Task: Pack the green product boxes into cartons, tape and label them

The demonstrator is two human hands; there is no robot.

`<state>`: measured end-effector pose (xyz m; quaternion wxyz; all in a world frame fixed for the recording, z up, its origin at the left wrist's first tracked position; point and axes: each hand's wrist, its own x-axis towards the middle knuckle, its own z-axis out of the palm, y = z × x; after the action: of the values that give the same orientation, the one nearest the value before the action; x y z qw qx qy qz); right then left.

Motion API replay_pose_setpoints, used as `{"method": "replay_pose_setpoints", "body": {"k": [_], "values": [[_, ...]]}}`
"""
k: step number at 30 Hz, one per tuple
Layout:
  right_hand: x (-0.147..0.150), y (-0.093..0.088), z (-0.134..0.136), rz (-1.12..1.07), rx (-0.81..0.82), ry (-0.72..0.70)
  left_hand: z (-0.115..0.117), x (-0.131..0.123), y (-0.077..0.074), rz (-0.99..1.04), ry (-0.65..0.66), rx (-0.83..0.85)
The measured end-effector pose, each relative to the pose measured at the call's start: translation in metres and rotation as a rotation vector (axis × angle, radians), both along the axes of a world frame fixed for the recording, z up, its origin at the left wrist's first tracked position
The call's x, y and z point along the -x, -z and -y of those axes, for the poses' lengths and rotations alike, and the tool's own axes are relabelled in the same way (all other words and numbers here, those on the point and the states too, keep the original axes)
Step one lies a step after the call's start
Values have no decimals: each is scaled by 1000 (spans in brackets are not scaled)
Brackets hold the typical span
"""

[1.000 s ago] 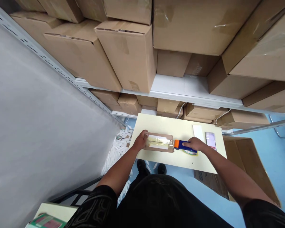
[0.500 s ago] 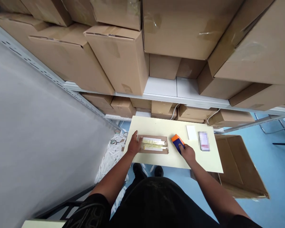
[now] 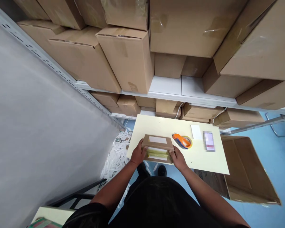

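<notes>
A small cardboard box (image 3: 169, 143) is tilted at the front edge of the pale table (image 3: 199, 161). White labels show on two of its faces, and shiny yellowish tape crosses the nearer one. My left hand (image 3: 138, 154) grips its left end, thumb on the near face. At the right end, my right hand (image 3: 178, 158) holds it the same way. Just beyond that hand, an orange and blue tape dispenser (image 3: 180, 140) with a roll of tape lies on the table.
A white card or pad (image 3: 196, 132) and a blurred phone (image 3: 209, 141) lie on the table's right. Shelves (image 3: 166, 85) with cardboard boxes rise behind. A large open carton (image 3: 249, 171) stands at the right, and paper strips (image 3: 110, 163) litter the floor at left.
My right hand has let go of the tape dispenser, which now lies on the table, and has taken the box's right end. The box has turned, showing two labelled faces. The view has shifted slightly.
</notes>
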<state>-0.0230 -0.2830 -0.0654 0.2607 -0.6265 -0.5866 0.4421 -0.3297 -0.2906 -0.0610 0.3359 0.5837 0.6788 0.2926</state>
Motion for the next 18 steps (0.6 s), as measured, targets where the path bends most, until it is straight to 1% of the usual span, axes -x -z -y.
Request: {"method": "replay_pose_setpoints", "body": {"k": [2,5,6,7,9,11,12,14,15,17,18], "values": [[7,3,4,-43,-11,-40,13,-1,6,100,8,-69],[1,11,-2,15,-67,-144,21,-1,13,152,22,-122],[-5,14,-6,75,-101,-158,21,0,15,148,30,-129],[-13,17,-11,159,-141,-143,20,0,17,140,44,-130],[-30,23,-20,380,-216,-44,19,2,20,119,93,-106],[-45,28,-31,610,-220,47,23,3,22,81,152,-47],[-52,31,-35,702,-191,42,27,4,21,51,174,-16],[-61,36,-44,817,-126,-41,37,4,15,-36,179,5],[-64,38,-48,838,-110,-83,41,3,9,-85,162,-16],[-68,37,-53,806,-110,-108,46,-1,-11,-162,129,-101],[-70,35,-53,753,-107,-76,46,-6,-24,-178,130,-147]]}}
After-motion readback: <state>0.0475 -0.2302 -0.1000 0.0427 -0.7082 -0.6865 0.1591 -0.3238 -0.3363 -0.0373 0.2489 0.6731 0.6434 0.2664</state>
